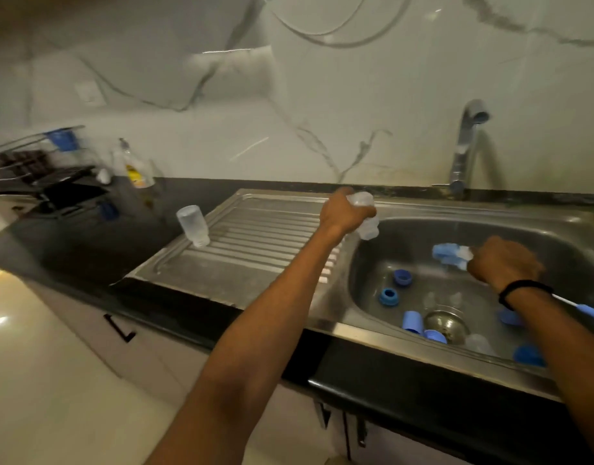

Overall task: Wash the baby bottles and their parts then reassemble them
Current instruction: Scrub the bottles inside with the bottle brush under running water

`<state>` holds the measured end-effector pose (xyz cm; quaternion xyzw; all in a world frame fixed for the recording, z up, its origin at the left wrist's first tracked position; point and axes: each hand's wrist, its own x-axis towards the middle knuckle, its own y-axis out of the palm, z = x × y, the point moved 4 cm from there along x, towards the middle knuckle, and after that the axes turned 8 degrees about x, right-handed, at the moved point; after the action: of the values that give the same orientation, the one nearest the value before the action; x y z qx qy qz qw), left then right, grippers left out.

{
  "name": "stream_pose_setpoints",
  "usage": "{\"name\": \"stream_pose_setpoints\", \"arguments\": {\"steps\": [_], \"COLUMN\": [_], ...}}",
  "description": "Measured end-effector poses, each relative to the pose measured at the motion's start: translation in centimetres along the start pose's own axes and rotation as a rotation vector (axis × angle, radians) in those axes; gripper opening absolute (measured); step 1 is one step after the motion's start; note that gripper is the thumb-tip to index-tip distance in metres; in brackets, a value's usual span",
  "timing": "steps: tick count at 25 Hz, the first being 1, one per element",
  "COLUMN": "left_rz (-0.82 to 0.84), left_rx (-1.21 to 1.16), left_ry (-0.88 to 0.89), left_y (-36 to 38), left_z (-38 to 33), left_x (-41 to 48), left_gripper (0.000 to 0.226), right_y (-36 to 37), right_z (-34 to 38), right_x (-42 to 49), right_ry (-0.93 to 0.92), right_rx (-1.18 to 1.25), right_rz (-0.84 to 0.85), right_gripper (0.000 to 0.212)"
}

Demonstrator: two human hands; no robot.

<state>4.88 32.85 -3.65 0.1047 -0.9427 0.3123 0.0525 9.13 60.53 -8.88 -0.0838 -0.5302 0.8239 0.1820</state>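
Left hand (342,213) grips clear bottle (367,224), mouth down, at basin (406,239) left edge. Right hand (503,263) curled round bottle brush (451,255), held over basin. Second bottle (193,226) stands inverted on drainboard (255,236). Blue rings (388,296) and caps (412,322) lie near the drain (446,322).

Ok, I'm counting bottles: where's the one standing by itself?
Head view: the clear bottle stands neck-down at the drainboard's left edge, left of the left hand.
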Motion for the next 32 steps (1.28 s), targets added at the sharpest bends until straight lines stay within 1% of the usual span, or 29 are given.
{"name": "stream_pose_setpoints", "arguments": {"steps": [2,4,8,12,15,17,19,21,23,25,26,28,30,32], "left_rz": [-0.018,-0.026,-0.071,-0.126,-0.167,-0.178,-0.167,-0.116,-0.016,0.091,0.125,0.142,0.108,0.094], "left_rx": [0.042,0.066,0.112,0.137,0.163,0.237,0.373,0.539,0.718,0.841,0.869,0.887,0.900,0.930], "left_ry": [-0.035,-0.117,-0.221,-0.267,-0.263,-0.259,-0.231,-0.216,-0.222,-0.247,-0.256,-0.250,-0.235,-0.248], "left_y": [-4.5,-8.7,-14.5,-17.0,-18.1,-19.0,-20.5,-22.4,-23.9,-25.0,-25.3,-25.9,-26.3,-26.4], "left_z": [1.4,3.1,5.9,7.8,8.6,9.1,9.2,9.3,9.5,9.9,10.2,11.0,12.0,12.9], "left_x": [1.4,2.6,4.0,5.1,5.5,5.7,6.3,7.2,7.9,8.8,9.3,10.3,11.4,12.2], "left_gripper": [0.062,0.054,0.059,0.062,0.059,0.054,0.052,0.055,0.057,0.052,0.050,0.048,0.048,0.053], "right_y": [0.2,0.4,0.8,-0.2,-0.5,0.0,0.8,1.9,3.4,5.2,6.1,7.6,9.3,10.9], "right_z": [1.1,2.4,4.6,8.4,14.0,18.2,22.2,25.8,28.7,31.1,32.1,33.9,35.3,36.2], "right_x": [-0.1,-0.6,-2.4,-4.2,-6.5,-8.3,-9.8,-10.9,-11.4,-11.0,-10.7,-10.0,-9.6,-9.4], "right_ry": [-0.008,-0.050,-0.125,-0.212,-0.319,-0.363,-0.394,-0.416,-0.428,-0.416,-0.412,-0.381,-0.299,-0.191], "right_rx": [0.023,0.052,0.161,0.256,0.369,0.443,0.486,0.481,0.552,0.669,0.687,0.733,0.878,1.021], "right_rz": [-0.012,-0.041,-0.100,-0.188,-0.205,-0.190,-0.139,-0.068,0.014,0.108,0.158,0.260,0.357,0.438], "right_gripper": [0.041,0.039,0.031,0.023,0.022,0.024,0.025,0.024,0.024,0.022,0.018,0.013,0.015,0.015]}}
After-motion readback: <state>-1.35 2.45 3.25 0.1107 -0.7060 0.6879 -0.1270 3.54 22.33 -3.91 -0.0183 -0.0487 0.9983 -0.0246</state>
